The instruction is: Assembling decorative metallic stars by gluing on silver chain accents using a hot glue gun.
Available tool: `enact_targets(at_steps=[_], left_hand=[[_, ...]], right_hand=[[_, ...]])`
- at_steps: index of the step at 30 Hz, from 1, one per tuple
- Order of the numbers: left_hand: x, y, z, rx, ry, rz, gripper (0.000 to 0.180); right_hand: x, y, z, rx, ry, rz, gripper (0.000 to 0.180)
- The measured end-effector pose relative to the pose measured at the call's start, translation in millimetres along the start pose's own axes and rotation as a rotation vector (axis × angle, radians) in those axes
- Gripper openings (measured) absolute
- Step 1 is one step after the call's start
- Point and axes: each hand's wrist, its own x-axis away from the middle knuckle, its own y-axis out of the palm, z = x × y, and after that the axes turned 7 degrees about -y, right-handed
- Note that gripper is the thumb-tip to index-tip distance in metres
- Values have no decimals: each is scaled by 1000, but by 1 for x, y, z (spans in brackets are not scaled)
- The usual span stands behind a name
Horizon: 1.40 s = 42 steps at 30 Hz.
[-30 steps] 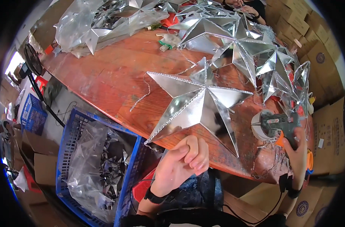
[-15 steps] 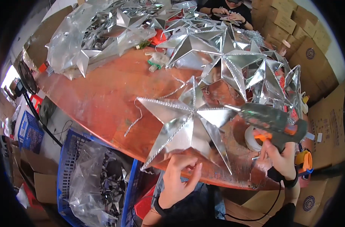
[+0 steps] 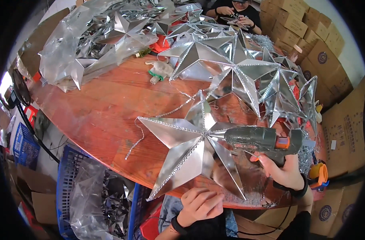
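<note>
Reddish wooden counter (image 3: 102, 108), round-edged, with cardboard boxes (image 3: 310, 36) stacked beyond its far and right edges. Silver foil star (image 3: 190, 148) lies flat near the counter's near edge, one point toward the far edge, two lower points reaching to the near edge, beaded trim along its ridges. Loose bead string (image 3: 135, 140) trails off the star's left point onto bare wood.

Right hand (image 3: 282, 170) comes in over the near right edge, grip wrapped tight around the handle of a grey glue gun (image 3: 262, 138). Gun body lies roughly level, long axis parallel to the near edge, nozzle pointing left. Nozzle tip sits at the star's centre, at or just above the ridge where the right point meets the hub; contact cannot be told. So the star lies left of the right-hand grip, straight along the gun's axis.

Left hand (image 3: 200, 204) is at the near edge, just below the star's lower right point, fingers curled, holding nothing visible; whether it touches the star's edge cannot be told. Right hand is nearer the star's centre, left hand nearer its lower tips.

Pile of finished silver stars (image 3: 246, 68) covers the far right of the counter. Clear bag of stars (image 3: 90, 44) at the far left corner. Blue crate (image 3: 66, 188) with foil scraps sits below the near left edge. Another person (image 3: 238, 10) works at the far edge.
</note>
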Motion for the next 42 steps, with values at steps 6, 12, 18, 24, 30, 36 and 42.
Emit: enact_targets(at_steps=[6,12,18,24,30,36,42], left_hand=[[2,0,-3,-6,-15,-7,31],[0,0,-2,-39,-26,-29,25],[-2,-3,0,-47,-44,-77,11],[-4,-2,1,-57,-51,-73,9],[-3,-2,0,-77,-54,-62,7],[-2,0,-1,-68,-50,-68,8],[0,3,-4,-102,-36,-19,15]], right_hand=[[-4,3,0,69,2,26,29],[-2,3,2,95,41,31,34],[-1,4,1,74,56,42,36],[9,-3,5,97,-52,-43,39],[37,-11,-3,29,71,-9,42],[63,-18,13,43,11,22,45],[72,-19,5,-48,89,51,45]])
